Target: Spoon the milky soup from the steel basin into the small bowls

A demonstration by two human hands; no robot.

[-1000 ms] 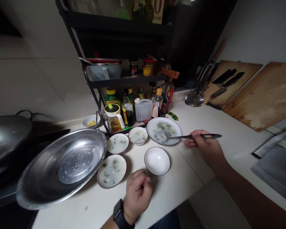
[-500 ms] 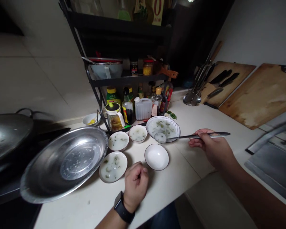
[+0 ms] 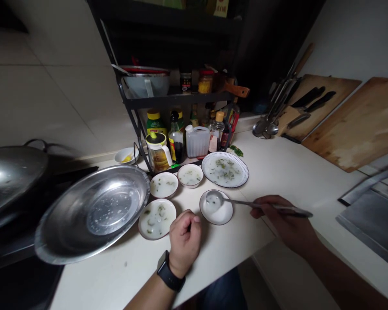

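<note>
Holding spoon (image 3: 242,202) in right hand (image 3: 283,219)

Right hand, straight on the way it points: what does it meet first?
The right hand would likely meet the small white dish first, beneath the spoon it holds; height is hard to judge.

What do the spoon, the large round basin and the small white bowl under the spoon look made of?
The spoon looks like steel, with a grey sheen. The basin looks like polished stainless steel, brightly reflective. The bowl seems glazed ceramic: glossy white, dark rim.
</note>
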